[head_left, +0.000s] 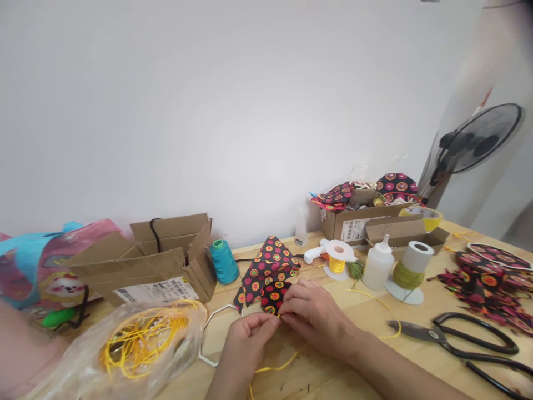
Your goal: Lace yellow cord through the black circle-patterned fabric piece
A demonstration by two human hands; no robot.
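Both hands meet at the front middle of the wooden table, fingertips nearly touching. My left hand (pixel 254 336) pinches at the lower edge of a small dark patterned fabric piece (pixel 272 295). My right hand (pixel 310 314) is closed over the right side of the same piece, its fingers pressed together. What lies between the fingertips is too small to make out. A yellow cord (pixel 280 366) runs under the hands. Behind them lies a larger patterned cloth (pixel 270 265). Left of my left hand is a white angular frame (pixel 207 358), partly covered.
Black-handled scissors (pixel 441 337) lie right, near fabric scraps (pixel 495 289). Behind stand a white bottle (pixel 378 265), a green cord spool (pixel 408 275), a yellow spool (pixel 336 264) and a teal thread cone (pixel 224 262). Left are a cardboard box (pixel 154 272) and a plastic bag of yellow cord (pixel 144 339).
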